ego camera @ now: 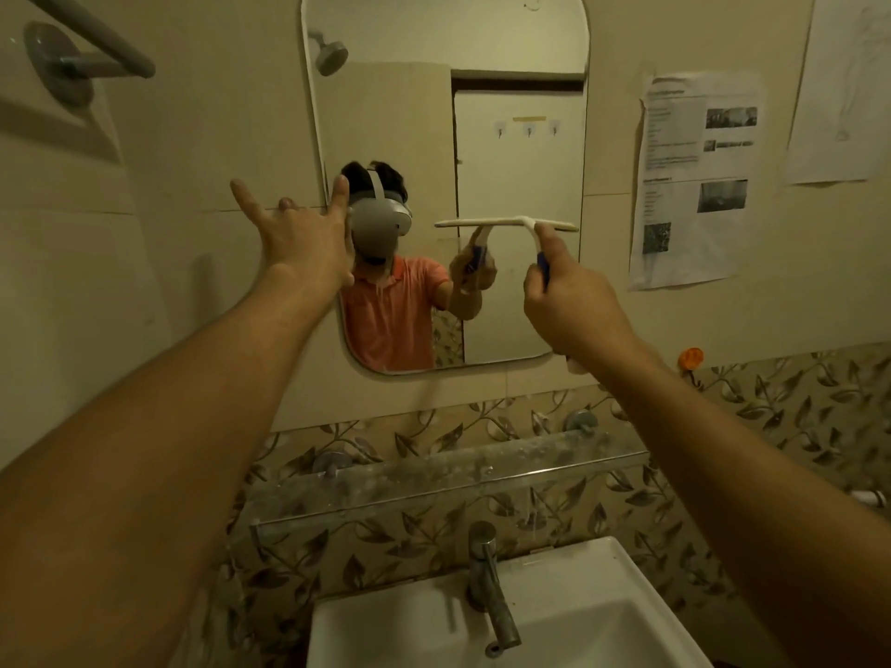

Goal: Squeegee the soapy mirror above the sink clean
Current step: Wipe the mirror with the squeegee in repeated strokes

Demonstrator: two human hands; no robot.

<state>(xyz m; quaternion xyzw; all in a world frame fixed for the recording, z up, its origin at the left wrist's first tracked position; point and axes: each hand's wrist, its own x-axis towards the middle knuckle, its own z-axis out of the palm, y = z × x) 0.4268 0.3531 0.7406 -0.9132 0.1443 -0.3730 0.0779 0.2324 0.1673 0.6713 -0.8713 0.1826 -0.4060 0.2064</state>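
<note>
The tall mirror (pixel 511 65) with rounded corners hangs on the wall above the sink (pixel 593 614). My right hand (pixel 569 301) grips the blue handle of a squeegee (pixel 506 223). Its pale blade lies level against the glass in the mirror's right half, about mid-height. My left hand (pixel 299 233) is spread with straight fingers at the mirror's left edge, the thumb over the glass and the other fingers on the wall. A thin wet line shows on the glass just below the blade. The mirror reflects a person in an orange shirt.
A glass shelf (pixel 434 474) runs below the mirror, above a chrome tap (pixel 492 595). Printed sheets (pixel 694 176) are taped to the wall at right, with an orange hook (pixel 692 357) below them. A grey towel bar (pixel 82 45) juts out at upper left.
</note>
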